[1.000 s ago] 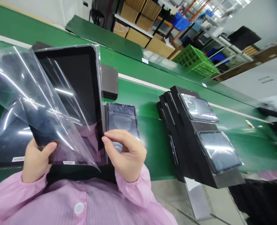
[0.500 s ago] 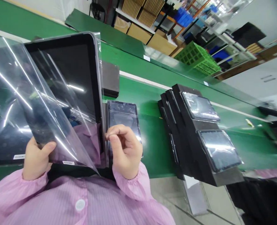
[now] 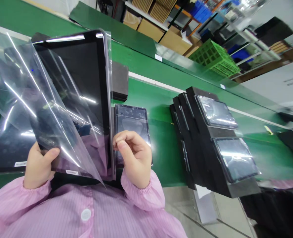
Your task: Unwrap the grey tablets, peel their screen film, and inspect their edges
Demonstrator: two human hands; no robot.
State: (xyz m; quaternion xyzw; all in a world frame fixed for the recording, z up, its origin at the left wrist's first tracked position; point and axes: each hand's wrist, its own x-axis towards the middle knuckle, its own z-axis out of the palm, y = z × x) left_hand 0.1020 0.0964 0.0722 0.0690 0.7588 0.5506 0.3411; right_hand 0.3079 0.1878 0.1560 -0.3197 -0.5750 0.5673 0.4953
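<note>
I hold a large black display panel (image 3: 87,82) upright in front of my chest. A clear protective film (image 3: 24,96) is peeled off its left part and curls toward me. My left hand (image 3: 38,167) grips the panel's lower left edge together with the film, thumb on the front. My right hand (image 3: 134,157) is closed in a pinch at the panel's lower right edge. A smaller dark screen (image 3: 131,120) lies flat on the green belt just behind my right hand.
A black foam rack (image 3: 211,148) holding small film-covered screens (image 3: 235,158) stands on the green belt (image 3: 158,132) to the right. A black block (image 3: 119,81) sits behind the panel. Another dark panel (image 3: 2,148) lies at the left. A green crate (image 3: 212,61) and cardboard boxes stand beyond.
The panel has tipped up more steeply and risen slightly. My right hand has curled from a flatter hold into a pinch at the panel's edge. My left hand has stayed put.
</note>
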